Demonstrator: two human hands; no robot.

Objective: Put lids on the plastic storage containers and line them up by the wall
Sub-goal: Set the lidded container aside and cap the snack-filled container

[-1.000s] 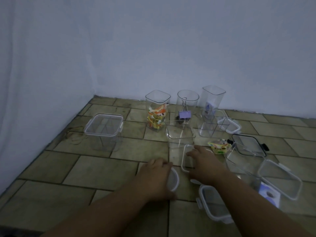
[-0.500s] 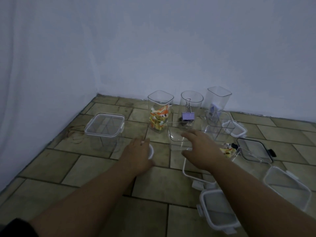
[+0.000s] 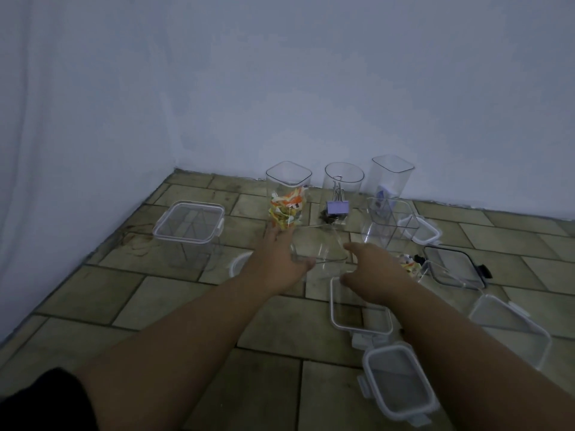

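A short empty clear container (image 3: pixel 320 244) stands on the tiled floor between my hands. My left hand (image 3: pixel 280 259) wraps its left corner, thumb across the front wall. My right hand (image 3: pixel 373 270) hovers at its right side, fingers apart, the index tip at the rim. A round white lid (image 3: pixel 239 262) lies on the floor just left of my left wrist. A square white-rimmed lid (image 3: pixel 361 309) lies under my right wrist. One container with its lid on (image 3: pixel 189 225) stands at the left.
By the wall stand a tall container of colourful wrappers (image 3: pixel 287 197), a round one with a purple binder clip (image 3: pixel 342 194) and another tall one (image 3: pixel 392 181). Loose lids include a black-rimmed one (image 3: pixel 454 269) and a near one (image 3: pixel 401 384). Another open container (image 3: pixel 389 225) is right.
Both hands moved forward from the lids near me to the empty container. My left hand let go of the round lid, which now lies on the floor.
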